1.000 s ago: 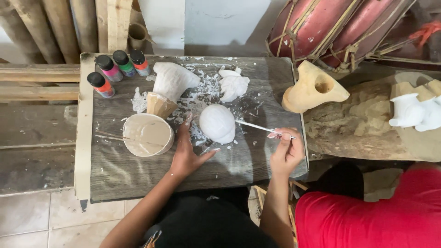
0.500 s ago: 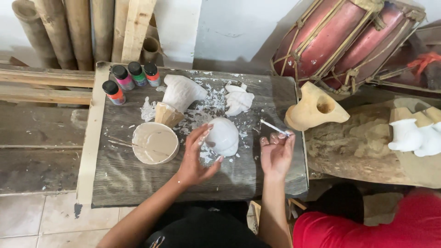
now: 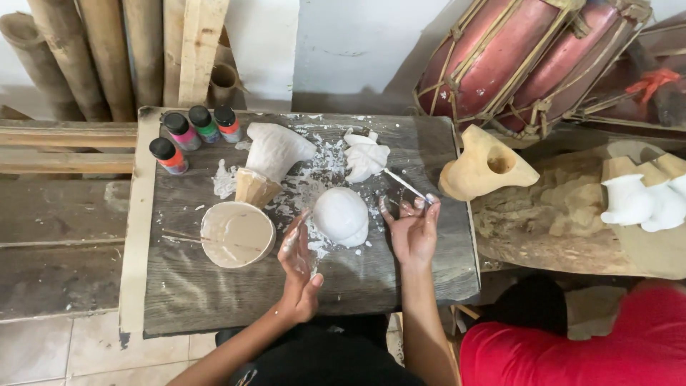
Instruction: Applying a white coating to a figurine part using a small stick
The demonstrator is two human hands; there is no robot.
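While before on it, left hand point(image 3: 299, 261) off white carving point(image 3: 341, 216).

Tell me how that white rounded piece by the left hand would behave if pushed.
The white rounded piece is domed, so it may rock or slide. Its coat looks like fresh white paint, likely smeary. The left hand lies beside it; touching or not, I cannot tell.

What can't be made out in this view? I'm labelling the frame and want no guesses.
- Person in the red shirt: cut off by the bottom and right edges of the head view.
- Drums: tops cut off by the upper edge.
- Brush tip: too small to tell its load.
- White rounded piece: carved side faces away.
- Left hand: open, whether it touches the piece is unclear.
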